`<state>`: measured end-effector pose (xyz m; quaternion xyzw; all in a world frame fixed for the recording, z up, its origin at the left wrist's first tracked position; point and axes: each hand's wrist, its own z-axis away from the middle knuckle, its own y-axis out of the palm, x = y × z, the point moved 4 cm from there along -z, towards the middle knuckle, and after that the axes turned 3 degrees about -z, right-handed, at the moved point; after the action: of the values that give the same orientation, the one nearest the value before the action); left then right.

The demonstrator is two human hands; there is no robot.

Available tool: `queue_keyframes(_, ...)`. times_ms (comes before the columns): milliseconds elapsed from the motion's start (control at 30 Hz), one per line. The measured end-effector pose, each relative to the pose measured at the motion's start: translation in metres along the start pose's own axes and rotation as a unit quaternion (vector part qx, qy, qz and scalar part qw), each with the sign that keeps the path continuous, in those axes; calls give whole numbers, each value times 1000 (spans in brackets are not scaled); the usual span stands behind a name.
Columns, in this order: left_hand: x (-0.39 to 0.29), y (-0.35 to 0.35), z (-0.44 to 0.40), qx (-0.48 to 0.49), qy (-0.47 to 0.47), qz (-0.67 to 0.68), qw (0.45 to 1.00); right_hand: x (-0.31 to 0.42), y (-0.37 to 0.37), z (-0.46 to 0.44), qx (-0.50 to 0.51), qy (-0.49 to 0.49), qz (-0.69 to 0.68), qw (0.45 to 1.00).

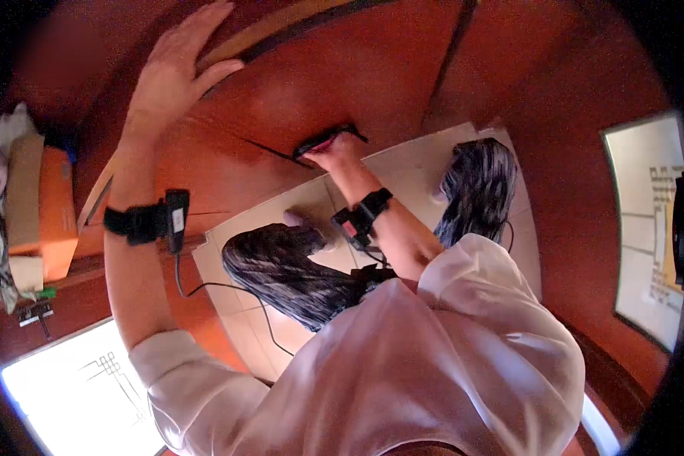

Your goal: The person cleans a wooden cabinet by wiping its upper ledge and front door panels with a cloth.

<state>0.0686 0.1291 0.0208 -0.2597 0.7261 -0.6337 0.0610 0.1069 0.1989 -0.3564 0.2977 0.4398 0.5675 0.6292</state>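
Observation:
My left hand (pixel 171 76) reaches to the upper left, fingers stretched out and thumb apart, by the pale edge strip (pixel 285 26) of a red-brown wooden surface. Nothing shows in it; whether it touches the strip I cannot tell. Low in front of me, my right hand (pixel 340 147) is closed around a dark, narrow thing (pixel 308 144) with a reddish part, held against or close to the wooden panel (pixel 304 91). Its kind is not clear, and my fingers are partly hidden. Black straps with small devices sit on both forearms, the left one (pixel 176 220) trailing a cable.
Below are a pale tiled floor (pixel 410 167) and my bent legs in dark patterned trousers (pixel 281 266). An orange box (pixel 57 213) with assorted items beside it is at the left. Bright panels with line patterns show at lower left (pixel 76 387) and right (pixel 638 228).

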Motion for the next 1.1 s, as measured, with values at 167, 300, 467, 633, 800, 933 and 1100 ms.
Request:
queue_keyframes(167,16,13,2,-94,34,19,995,0,86,53,106,-216,166,956)
queue_keyframes(300,9,9,-2,-79,12,24,997,35,105,73,14,-125,10,992)
queue_keyframes(467,7,8,-7,-64,10,37,997,88,21,9,-59,-125,-17,990)
queue_keyframes(633,11,10,-6,-70,27,39,996,114,-63,-53,-83,-126,143,978)
queue_keyframes(800,8,8,-6,-67,11,15,998,82,-31,-32,-12,-135,-42,990)
queue_keyframes(933,7,9,-7,-76,9,17,997,25,-40,-46,104,-265,249,926)
queue_keyframes(1100,1,6,-6,-68,-8,4,998,-17,69,32,122,-93,-6,988)
